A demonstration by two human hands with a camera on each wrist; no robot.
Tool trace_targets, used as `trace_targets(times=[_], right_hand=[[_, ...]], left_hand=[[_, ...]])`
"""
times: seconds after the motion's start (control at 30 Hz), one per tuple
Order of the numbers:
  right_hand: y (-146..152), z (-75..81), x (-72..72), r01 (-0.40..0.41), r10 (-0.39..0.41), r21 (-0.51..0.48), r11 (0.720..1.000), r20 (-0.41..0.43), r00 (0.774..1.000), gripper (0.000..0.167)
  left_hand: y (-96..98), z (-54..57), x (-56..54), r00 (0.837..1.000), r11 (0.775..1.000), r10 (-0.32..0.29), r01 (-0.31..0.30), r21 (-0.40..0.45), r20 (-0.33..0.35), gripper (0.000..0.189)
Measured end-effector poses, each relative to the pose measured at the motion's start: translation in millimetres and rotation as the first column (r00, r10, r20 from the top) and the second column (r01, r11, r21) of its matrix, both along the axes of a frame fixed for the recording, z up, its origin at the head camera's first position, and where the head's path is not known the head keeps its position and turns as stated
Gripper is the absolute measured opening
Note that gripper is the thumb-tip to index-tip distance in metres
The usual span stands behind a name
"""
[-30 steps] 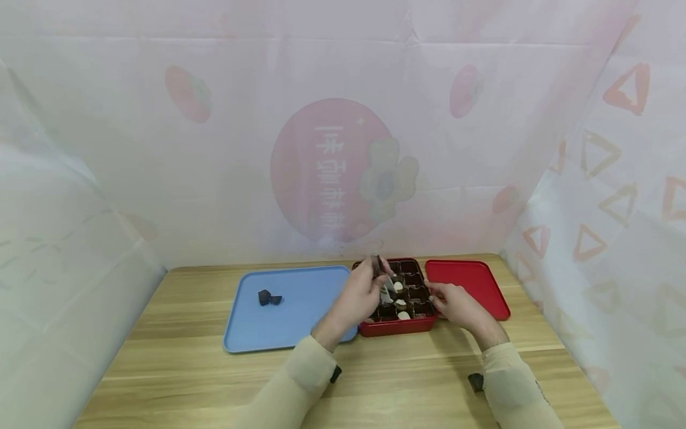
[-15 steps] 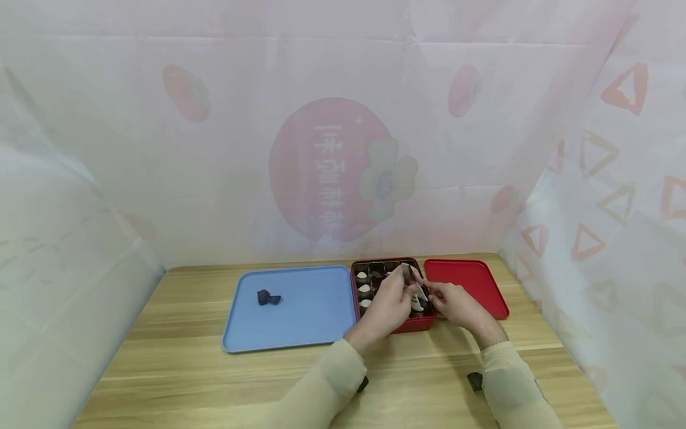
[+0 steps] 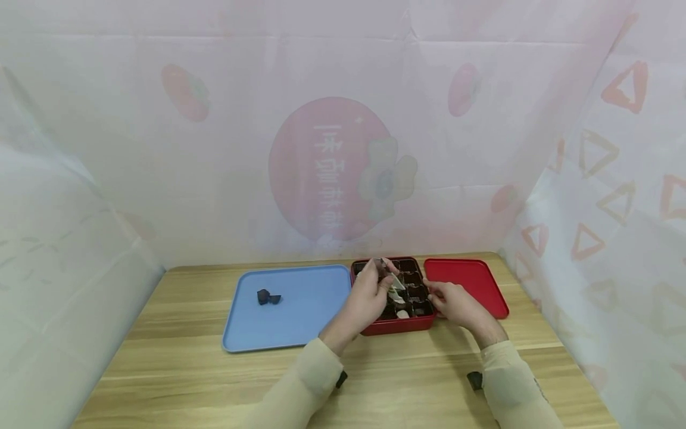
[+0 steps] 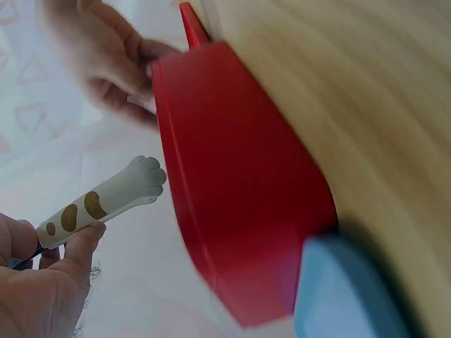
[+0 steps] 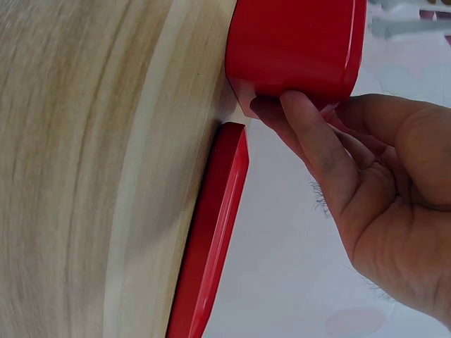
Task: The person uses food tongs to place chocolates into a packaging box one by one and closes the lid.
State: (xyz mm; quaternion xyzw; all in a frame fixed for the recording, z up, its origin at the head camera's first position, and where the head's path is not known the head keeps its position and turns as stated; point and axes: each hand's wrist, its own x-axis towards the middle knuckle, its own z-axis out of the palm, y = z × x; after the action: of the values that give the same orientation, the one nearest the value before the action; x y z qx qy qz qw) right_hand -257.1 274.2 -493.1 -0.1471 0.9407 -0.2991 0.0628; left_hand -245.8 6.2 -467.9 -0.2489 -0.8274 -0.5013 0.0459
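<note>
My left hand [image 3: 370,292] holds a pair of cat-paw tongs [image 4: 116,197], white with brown spots. In the head view the tongs' white arms reach down over a red box [image 3: 399,326] divided into dark brown compartments. A pale round piece [image 3: 402,313] sits in a front compartment; my left hand hides much of the box's left side. My right hand [image 3: 454,301] grips the box at its right side. In the right wrist view its fingers [image 5: 310,127] lie against the red wall, with the thumb near the rim.
A blue tray [image 3: 300,330] stands left of the box, against it in the left wrist view, with dark brown pieces [image 3: 264,297] on it. Right of the box lies a red lid [image 3: 471,277]. A printed cloth [image 3: 225,155] hangs behind the wooden table [image 3: 177,357].
With the tongs, my left hand moved right across the box, then back left over its middle. My right hand stays at the box's right side.
</note>
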Motion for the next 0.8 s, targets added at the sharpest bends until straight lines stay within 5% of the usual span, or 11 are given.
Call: trace_targets(times=[0.47, 0.8], right_hand=[[-1.8, -0.1, -1.2, -0.003, 0.003, -0.003, 1.0, 0.0, 1.0, 0.051], [-3.3, 0.6, -0.2, -0.012, 0.012, -0.014, 1.0, -0.002, 1.0, 0.051]], left_hand=[[-85.5, 0.3, -9.1, 0.992, 0.99, 0.116, -0.119, 0.073, 0.048, 0.016], [-137.3, -3.8, -9.7, 0.978, 0.978, 0.208, -0.208, -0.03, 0.01, 0.019]])
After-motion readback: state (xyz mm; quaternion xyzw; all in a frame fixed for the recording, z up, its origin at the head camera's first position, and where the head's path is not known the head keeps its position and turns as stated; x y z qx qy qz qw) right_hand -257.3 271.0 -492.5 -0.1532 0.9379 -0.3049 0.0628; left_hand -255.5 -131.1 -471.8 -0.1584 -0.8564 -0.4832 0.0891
